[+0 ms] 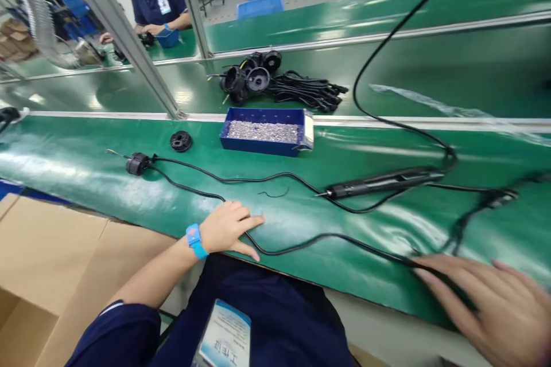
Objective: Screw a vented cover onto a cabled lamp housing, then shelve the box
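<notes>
My left hand point(228, 228) lies palm down on the near part of the green table, thumb and fingers apart, with a black power cable point(318, 238) running beneath it. The cable leads to a round black plug housing point(136, 164) whose thin wires stick out at the left. At the lower right, my right hand point(486, 298) is blurred; the cable passes between its thumb and fingers, which are closed around it. A black electric screwdriver point(379, 183) rests beyond the hands, its bit pointing left, with cable beneath it. A round black cover point(181, 141) lies behind the housing.
A blue bin point(262, 146) of small metal parts stands against the rail. Behind it are round black housings point(253, 77) and bundled cables point(305, 90). Metal posts point(124, 40) rise at left. A cardboard box point(86, 264) is below left. A co-worker point(159, 0) sits opposite.
</notes>
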### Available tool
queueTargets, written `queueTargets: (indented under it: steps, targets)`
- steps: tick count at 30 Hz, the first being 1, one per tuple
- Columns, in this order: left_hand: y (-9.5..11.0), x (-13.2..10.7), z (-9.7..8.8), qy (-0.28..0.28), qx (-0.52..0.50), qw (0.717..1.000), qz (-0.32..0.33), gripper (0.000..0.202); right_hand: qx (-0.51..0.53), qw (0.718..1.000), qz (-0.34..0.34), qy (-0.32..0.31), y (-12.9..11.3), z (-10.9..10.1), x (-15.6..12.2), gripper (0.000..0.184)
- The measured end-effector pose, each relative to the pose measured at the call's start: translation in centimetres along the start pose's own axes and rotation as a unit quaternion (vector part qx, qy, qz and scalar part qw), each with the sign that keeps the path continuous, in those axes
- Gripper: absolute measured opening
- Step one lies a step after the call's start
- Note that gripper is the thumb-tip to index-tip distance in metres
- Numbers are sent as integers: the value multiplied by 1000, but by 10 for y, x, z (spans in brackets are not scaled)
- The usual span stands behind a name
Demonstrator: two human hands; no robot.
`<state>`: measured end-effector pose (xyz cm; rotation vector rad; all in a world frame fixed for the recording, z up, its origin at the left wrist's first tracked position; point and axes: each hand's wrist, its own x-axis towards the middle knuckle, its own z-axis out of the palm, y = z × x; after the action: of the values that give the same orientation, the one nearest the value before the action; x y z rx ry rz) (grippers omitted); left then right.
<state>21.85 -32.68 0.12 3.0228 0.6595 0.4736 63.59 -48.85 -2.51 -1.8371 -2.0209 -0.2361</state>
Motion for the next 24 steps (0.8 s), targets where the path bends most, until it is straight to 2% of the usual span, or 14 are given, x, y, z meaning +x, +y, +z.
queueTargets:
  steps: [3, 5, 7, 9, 12, 14, 18, 21, 24]
  targets:
    - [6, 8, -8, 2, -68, 998, -11, 90, -1, 999, -44, 6, -20, -8, 10, 26]
    - [16, 21, -12, -3, -121, 992, -33, 81, 42, 997, -61, 6, -36, -9, 26, 26]
    - [28, 39, -14, -30, -152, 986, -55, 70, 85, 993, -86, -16, -49, -5, 42, 31]
    - [40, 61, -12, -70, -165, 982, -59, 65, 108, 987, -113, -39, -59, 1, 57, 23]
    - [54, 90, -7, -100, -203, 973, -50, 64, 174, 977, -107, -53, -72, 3, 74, 13]
    - [57, 103, -7, -81, -269, 958, -56, 53, 257, 961, -75, -67, -81, -4, 85, 13]
    - [49, 111, -22, 19, -385, 917, -108, 20, 379, 913, -37, -146, -88, -29, 110, 22]
    - [35, 106, -37, 48, -431, 883, -182, 20, 421, 882, -52, -205, -78, -41, 128, 27]
    - [25, 99, -43, 43, -501, 830, -240, 23, 466, 851, -64, -234, -66, -42, 141, 18]
